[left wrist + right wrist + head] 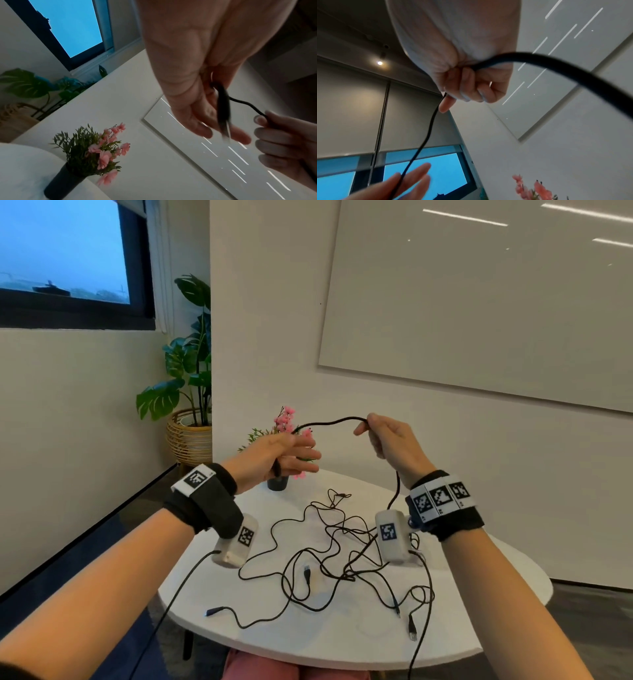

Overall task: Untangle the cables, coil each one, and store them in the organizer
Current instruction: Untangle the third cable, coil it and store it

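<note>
A thick black cable (329, 422) arcs in the air between my two raised hands, above a white round table (479, 611). My left hand (287, 455) holds one end of it between thumb and outstretched fingers, and the plug (223, 105) lies along those fingers. My right hand (376, 436) grips the cable in a curled fist (467, 81). From the fist the cable drops to a tangle of thin black cables (335, 546) spread over the table. No organizer is in view.
A small dark pot of pink flowers (279, 481) stands at the table's far edge, just under my left hand. A large potted plant in a wicker basket (188, 433) stands by the wall. Loose USB plugs (307, 571) lie among the cables.
</note>
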Tool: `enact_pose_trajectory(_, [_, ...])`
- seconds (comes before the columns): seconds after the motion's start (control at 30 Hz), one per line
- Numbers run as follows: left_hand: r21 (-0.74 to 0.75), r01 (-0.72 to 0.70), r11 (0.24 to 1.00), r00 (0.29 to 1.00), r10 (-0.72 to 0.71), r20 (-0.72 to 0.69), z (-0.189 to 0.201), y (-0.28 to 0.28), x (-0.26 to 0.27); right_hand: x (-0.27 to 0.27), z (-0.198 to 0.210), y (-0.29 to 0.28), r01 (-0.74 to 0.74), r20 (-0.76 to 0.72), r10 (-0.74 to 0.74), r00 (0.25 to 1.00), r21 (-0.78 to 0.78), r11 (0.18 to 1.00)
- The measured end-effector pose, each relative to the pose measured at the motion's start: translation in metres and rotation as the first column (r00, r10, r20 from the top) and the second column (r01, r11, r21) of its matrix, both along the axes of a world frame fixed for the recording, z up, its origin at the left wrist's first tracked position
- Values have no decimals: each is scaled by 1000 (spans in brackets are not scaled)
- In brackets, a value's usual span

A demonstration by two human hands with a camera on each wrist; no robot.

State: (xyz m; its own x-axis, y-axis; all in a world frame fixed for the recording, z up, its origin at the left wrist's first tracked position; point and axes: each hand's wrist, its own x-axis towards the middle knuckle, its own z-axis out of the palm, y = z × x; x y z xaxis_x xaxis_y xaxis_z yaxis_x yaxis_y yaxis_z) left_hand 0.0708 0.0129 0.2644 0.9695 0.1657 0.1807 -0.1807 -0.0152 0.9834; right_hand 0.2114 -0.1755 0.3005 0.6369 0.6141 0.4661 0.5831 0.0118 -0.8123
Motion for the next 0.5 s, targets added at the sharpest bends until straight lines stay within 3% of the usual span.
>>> enact_pose_trajectory(0.1, [-126, -11, 992, 999, 5, -47, 2, -10, 2, -2, -1, 0, 48, 203, -24, 979, -113, 992])
enact_pose_trajectory(0.17, [-122, 3, 993, 997, -12, -80, 4, -16, 1, -6, -5, 1, 55, 279, -10, 960, -154, 986])
enact_pose_trajectory(0.27, [-80, 36, 996, 999, -39, -28, 4, -24, 1, -7, -8, 2, 41, 194, -30, 980, -58, 997])
enact_pose_trajectory(0.4, [-382, 48, 923, 971, 47, 235, 8, -35, 12, -16, -15, 12, -17, 63, 22, 998, -79, 997])
enact_pose_trajectory(0.5, [-499, 70, 864, 955, 87, 285, 12, -36, 21, -32, -32, 24, -81, 36, 90, 995, -194, 978])
